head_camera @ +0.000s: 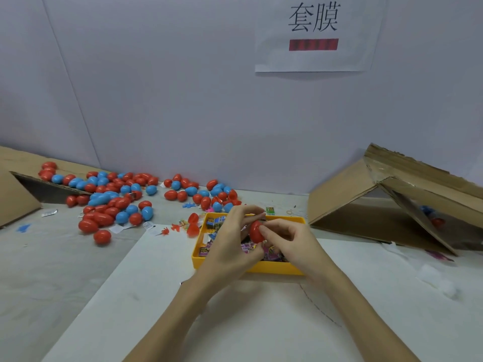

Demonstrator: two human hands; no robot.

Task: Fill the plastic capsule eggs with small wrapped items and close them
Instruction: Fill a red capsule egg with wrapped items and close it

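Both hands' fingers [264, 228] pinching red egg [255, 232] — over yellow tray [274, 269]

A pale table [65, 270] carries everything. A white sheet [156, 296] covers its near middle. At twelve o'clock on the sheet sits a yellow tray [277, 269]. From ten to eleven o'clock red and blue eggs [115, 202] lie scattered, some spilling off a cardboard flap [18, 194]. Just left of the tray lie open red halves [193, 223], small toy figures [170, 229] and paper slips [119, 228]. At two o'clock a tipped cardboard box [386, 194] rests on the table.
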